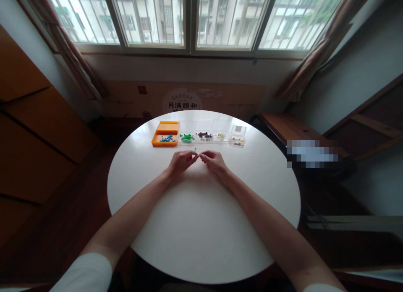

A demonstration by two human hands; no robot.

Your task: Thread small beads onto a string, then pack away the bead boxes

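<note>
Both my hands rest on the round white table [201, 225], close together near its far middle. My left hand [181, 161] is closed in a pinch, fingertips pointing right. My right hand [214, 161] is closed in a pinch too, fingertips pointing left, almost touching the left ones. A tiny blue-green piece [195, 149] shows just above the fingertips; what the fingers hold is too small to name. Beyond the hands stands a row of small boxes: an orange tray [165, 134] with blue pieces, then clear boxes with green pieces [187, 137], dark pieces [204, 135] and pale pieces [220, 136].
A last clear box [238, 136] with its lid up ends the row on the right. A wooden bench [292, 130] stands right of the table, wooden furniture [37, 128] to the left. A cardboard panel [182, 100] leans under the window.
</note>
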